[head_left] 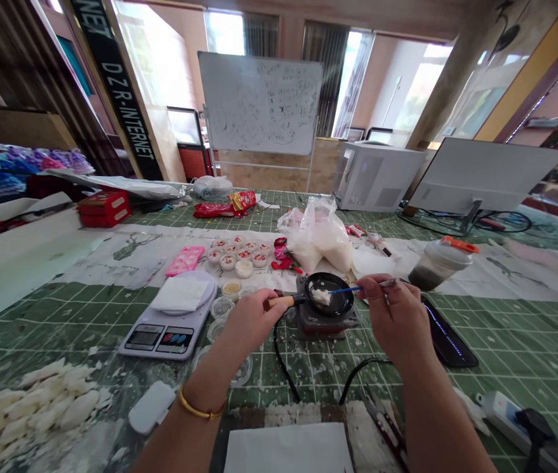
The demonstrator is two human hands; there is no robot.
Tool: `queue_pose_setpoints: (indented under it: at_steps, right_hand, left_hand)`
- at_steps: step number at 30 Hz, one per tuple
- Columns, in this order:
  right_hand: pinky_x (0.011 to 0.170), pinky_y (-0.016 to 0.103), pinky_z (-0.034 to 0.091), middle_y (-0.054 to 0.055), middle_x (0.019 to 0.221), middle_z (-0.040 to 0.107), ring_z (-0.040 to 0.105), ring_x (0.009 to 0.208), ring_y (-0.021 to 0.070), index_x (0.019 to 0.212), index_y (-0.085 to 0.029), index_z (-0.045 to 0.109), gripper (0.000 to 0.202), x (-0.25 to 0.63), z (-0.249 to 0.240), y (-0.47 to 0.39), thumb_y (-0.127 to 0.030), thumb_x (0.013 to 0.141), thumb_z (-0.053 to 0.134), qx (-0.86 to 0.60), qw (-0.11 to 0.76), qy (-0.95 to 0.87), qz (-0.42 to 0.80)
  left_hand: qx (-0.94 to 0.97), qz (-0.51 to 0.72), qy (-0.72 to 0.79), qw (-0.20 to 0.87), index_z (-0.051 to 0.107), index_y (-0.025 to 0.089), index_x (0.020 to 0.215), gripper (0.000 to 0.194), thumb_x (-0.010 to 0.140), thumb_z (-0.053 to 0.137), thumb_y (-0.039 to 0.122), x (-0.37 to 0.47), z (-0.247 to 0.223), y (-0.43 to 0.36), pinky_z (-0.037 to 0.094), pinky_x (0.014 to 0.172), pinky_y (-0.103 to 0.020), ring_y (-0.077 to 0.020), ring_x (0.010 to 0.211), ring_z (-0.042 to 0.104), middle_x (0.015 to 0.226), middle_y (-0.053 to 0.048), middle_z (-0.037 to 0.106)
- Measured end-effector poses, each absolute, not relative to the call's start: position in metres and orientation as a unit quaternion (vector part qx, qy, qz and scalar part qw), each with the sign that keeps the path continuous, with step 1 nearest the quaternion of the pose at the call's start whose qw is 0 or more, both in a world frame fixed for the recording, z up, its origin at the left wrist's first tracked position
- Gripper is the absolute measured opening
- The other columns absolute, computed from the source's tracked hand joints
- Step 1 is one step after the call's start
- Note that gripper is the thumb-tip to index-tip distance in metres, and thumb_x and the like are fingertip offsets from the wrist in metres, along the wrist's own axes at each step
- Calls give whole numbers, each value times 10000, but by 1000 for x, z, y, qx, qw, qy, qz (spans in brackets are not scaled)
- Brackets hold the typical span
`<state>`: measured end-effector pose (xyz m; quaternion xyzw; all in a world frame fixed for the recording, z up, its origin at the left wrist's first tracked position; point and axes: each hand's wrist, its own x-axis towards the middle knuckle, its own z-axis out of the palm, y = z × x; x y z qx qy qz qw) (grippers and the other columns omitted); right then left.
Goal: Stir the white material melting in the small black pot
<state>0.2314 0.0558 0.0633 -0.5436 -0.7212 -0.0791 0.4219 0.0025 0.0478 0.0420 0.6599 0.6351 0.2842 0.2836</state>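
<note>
My left hand [253, 316] is closed around the wooden handle of a small black frying pan [343, 304]. The pan rests over a small hot plate [326, 324] with a dark cable. Inside the pan lies a white lump [321, 297], its material unclear. In my right hand [397, 315] I pinch a thin blue stick [348, 289], perhaps a brush, whose tip touches the white lump. Left of the pan stand several small clear cups [221, 307], partly hidden by my left hand and forearm.
A kitchen scale [163, 328] stands at the left, above a heap of white chunks [37, 401]. Bags of white material [321, 240] and cups with red bits [244, 253] sit behind the pan. A jar [434, 263], a black phone-like slab [449, 335] and a power strip [503, 407] lie right.
</note>
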Motion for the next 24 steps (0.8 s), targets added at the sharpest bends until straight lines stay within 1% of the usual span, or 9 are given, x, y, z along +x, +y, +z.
queue_pose_setpoints:
  at_steps: [4, 9, 16, 21, 24]
  right_hand:
    - [756, 312, 339, -10, 699, 664, 566, 693, 151, 808, -203, 603, 275, 229, 57, 62, -388, 892, 417, -541, 415, -728, -73]
    - [765, 319, 324, -8, 708, 672, 578, 694, 150, 817, -195, 598, 283, 230, 56, 63, -387, 897, 406, -542, 393, -739, -79]
    - [784, 327, 320, 8, 735, 676, 590, 734, 160, 828, -189, 600, 283, 230, 58, 56, -372, 901, 397, -545, 362, -750, -97]
    - [775, 316, 327, 12, 747, 679, 590, 721, 152, 822, -196, 601, 274, 230, 60, 56, -365, 899, 401, -524, 349, -770, -100]
    - [775, 320, 321, 10, 733, 677, 585, 710, 156, 821, -196, 602, 266, 231, 61, 54, -358, 897, 405, -537, 335, -766, -114]
  left_hand:
    - [665, 264, 642, 277, 630, 197, 904, 348, 788, 447, 469, 2, 41, 49, 312, 547, -246, -150, 644, 516, 703, -5, 598]
    - [669, 257, 639, 279, 627, 197, 939, 310, 765, 484, 409, 2, 41, 48, 329, 578, -252, -157, 679, 527, 746, -12, 611]
    - [675, 260, 636, 268, 628, 196, 928, 305, 778, 458, 399, 3, 41, 47, 334, 577, -256, -164, 682, 531, 728, -13, 607]
    - [678, 258, 639, 255, 628, 198, 923, 297, 789, 451, 395, 5, 41, 47, 338, 581, -258, -172, 699, 541, 729, -18, 611]
    - [677, 253, 643, 251, 629, 201, 937, 309, 799, 446, 407, 5, 41, 46, 348, 581, -259, -180, 717, 553, 754, -25, 619]
